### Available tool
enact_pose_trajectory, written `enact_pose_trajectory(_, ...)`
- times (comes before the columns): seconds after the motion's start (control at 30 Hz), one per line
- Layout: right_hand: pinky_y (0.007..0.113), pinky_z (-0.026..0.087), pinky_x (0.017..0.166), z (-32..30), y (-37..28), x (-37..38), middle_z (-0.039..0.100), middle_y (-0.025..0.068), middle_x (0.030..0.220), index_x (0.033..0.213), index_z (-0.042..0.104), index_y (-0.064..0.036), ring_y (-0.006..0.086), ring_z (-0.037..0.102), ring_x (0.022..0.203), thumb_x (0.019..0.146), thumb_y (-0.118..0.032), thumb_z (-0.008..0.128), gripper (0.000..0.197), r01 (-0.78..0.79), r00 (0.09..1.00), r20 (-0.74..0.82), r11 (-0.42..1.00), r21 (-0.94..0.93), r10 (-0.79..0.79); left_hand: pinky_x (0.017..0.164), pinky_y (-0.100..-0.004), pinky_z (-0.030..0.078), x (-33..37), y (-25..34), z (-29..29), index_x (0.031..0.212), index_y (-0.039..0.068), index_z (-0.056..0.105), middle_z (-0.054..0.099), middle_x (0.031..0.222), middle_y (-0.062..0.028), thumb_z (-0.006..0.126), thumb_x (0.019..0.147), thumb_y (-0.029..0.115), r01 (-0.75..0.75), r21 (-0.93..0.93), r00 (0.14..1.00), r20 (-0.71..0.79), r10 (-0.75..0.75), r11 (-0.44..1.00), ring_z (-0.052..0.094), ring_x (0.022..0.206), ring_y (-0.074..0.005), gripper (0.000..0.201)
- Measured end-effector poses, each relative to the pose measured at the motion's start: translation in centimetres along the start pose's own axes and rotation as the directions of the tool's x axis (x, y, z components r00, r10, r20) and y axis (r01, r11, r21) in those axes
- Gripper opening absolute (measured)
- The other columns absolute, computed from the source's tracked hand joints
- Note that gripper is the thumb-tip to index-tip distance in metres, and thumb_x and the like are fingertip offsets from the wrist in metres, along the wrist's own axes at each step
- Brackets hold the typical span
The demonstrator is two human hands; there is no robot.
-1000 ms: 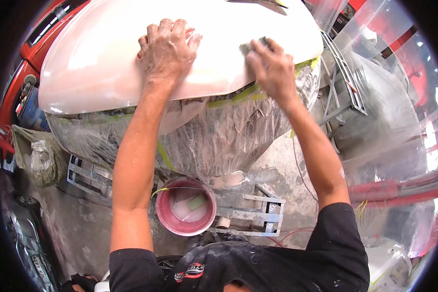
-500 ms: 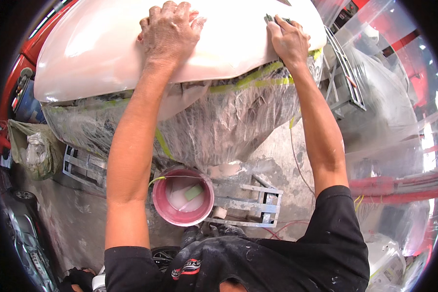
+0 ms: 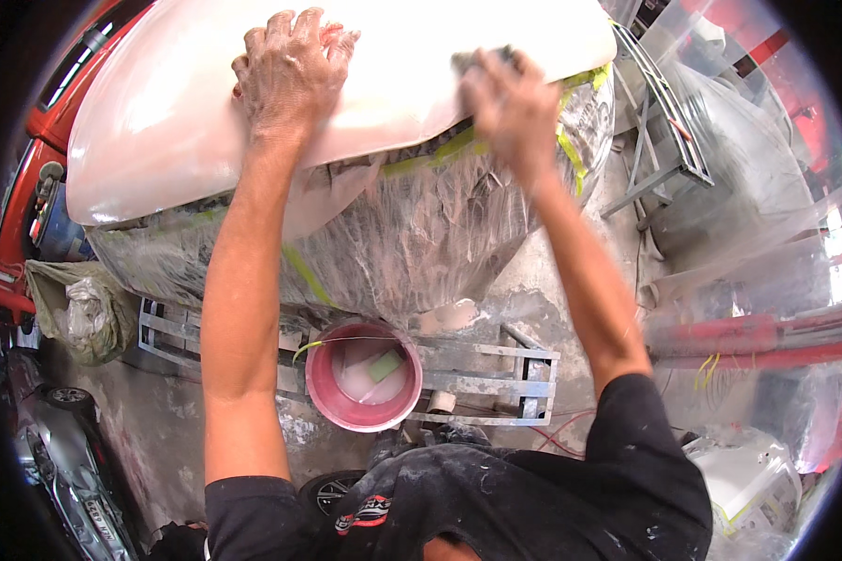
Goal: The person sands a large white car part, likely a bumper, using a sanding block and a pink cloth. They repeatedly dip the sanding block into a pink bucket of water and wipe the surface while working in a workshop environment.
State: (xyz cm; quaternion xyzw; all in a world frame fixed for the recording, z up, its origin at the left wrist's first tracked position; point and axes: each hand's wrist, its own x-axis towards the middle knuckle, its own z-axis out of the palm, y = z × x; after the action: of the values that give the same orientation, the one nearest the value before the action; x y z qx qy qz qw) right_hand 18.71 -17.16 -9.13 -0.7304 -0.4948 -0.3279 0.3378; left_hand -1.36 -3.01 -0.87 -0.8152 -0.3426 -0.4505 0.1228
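Note:
A large pale, wet-looking car body panel curves across the top of the view. My left hand rests on it with the fingers apart and a little bent; no held object shows. On the right part of the panel, my right hand is smeared by motion, its fingers closed round a small dark sanding pad pressed to the surface. Below the panel edge hangs crumpled clear masking film, with yellow-green tape along its top.
A pink bucket holds cloudy liquid and a pale green block. Beside it lies a metal frame stand on the stained floor. Another metal stand is at right, near plastic sheeting. A sack hangs at left, above a dark car.
My right hand has slid left across the panel with the sanding pad. The left hand sits slightly further left and lower in the picture, and the whole view has shifted a little.

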Motion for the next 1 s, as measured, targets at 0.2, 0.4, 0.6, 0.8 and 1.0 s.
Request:
enact_pose_trajectory(0.2, 0.051, 0.046, 0.1, -1.7, -1.5, -1.2, 0.064, 0.0243, 0.132, 0.128, 0.074, -0.024, 0.0341, 0.066, 0.105, 0.096, -0.034, 0.071, 0.034, 0.274, 0.961, -0.066, 0.949, 0.154, -0.267, 0.091, -0.0529, 0.05, 0.2, 0.6, 0.9, 0.105, 0.006, 0.07, 0.067, 0.11, -0.0169, 0.065, 0.092, 0.029, -0.054, -0.061, 0.997, -0.06, 0.05, 0.997, 0.061, 0.106, -0.0375, 0.027)
enact_pose_trajectory(0.4, 0.047, 0.046, 0.095, -4.2, -7.6, -6.1, 0.06, 0.0178, 0.14, 0.128, 0.074, -0.0293, 0.035, 0.06, 0.108, 0.088, -0.027, 0.075, 0.04, 0.341, 0.94, -0.027, 0.938, 0.056, -0.34, 0.092, -0.0569, 0.052, -0.8, -1.5, 2.0, 0.117, 0.01, 0.074, 0.071, 0.116, -0.0169, 0.065, 0.098, 0.04, 0.064, -0.114, 0.995, 0.083, -0.054, 0.991, 0.065, 0.109, -0.0358, 0.037)
enact_pose_trajectory(0.6, 0.057, 0.044, 0.103, -3.7, -6.8, 2.4, 0.057, 0.0216, 0.144, 0.13, 0.073, -0.0226, 0.042, 0.058, 0.116, 0.091, -0.027, 0.073, 0.04, 0.108, 0.984, 0.137, 0.993, 0.054, -0.114, 0.097, -0.0526, 0.05, -0.5, -0.8, 2.6, 0.12, 0.007, 0.073, 0.071, 0.117, -0.0158, 0.065, 0.097, 0.036, 0.002, -0.01, 1.0, 0.025, -0.002, 1.0, 0.063, 0.112, -0.0322, 0.038)
enact_pose_trajectory(0.8, 0.049, 0.044, 0.103, -4.5, -6.5, -2.9, 0.057, 0.022, 0.145, 0.129, 0.074, -0.0251, 0.0385, 0.06, 0.116, 0.088, -0.025, 0.077, 0.041, 0.339, 0.933, 0.087, 0.934, 0.108, -0.349, 0.099, -0.0512, 0.05, -0.5, -0.8, 1.7, 0.114, 0.006, 0.073, 0.07, 0.116, -0.0142, 0.061, 0.1, 0.032, 0.024, -0.036, 0.999, 0.045, -0.023, 0.999, 0.063, 0.112, -0.0322, 0.032)
enact_pose_trajectory(1.0, 0.056, 0.05, 0.103, -0.5, -3.0, 8.3, 0.06, 0.026, 0.143, 0.137, 0.071, -0.0215, 0.0488, 0.064, 0.113, 0.102, -0.041, 0.057, 0.042, -0.05, 0.986, 0.16, 0.998, 0.025, 0.045, 0.101, -0.0527, 0.048, -0.5, -0.8, 2.8, 0.115, 0.007, 0.073, 0.07, 0.119, -0.0169, 0.062, 0.099, 0.031, 0.027, -0.119, 0.989, -0.139, -0.044, 0.993, 0.062, 0.114, -0.034, 0.03)
